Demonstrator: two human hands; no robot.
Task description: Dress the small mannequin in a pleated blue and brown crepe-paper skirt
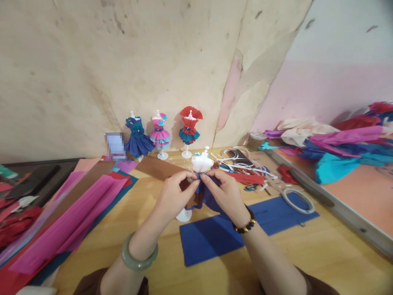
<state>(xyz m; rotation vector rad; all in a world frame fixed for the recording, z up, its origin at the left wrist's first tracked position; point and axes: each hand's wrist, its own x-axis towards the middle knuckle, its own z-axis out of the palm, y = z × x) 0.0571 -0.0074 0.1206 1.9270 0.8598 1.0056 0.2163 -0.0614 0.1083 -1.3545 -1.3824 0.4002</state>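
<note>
A small white dress-form mannequin (201,163) stands upright on the table, its round base (183,215) partly showing below my hands. Dark blue pleated paper or cloth (211,200) hangs at its waist, with a brown piece (194,200) beside it. My left hand (178,192) pinches the top edge of the blue piece at the waist. Close against it, my right hand (225,191) is closed on the same blue piece, thumb and fingers together. The fingers hide where the piece meets the mannequin. A flat blue sheet (211,239) lies under and right of the hands.
Three dressed mannequins (161,137) line the wall behind. A tape roll (298,200) rests on the blue sheet. White strips (236,157) and a red strip (247,178) lie at the right. Pink sheets (70,221) are stacked left; coloured material (340,139) is piled far right.
</note>
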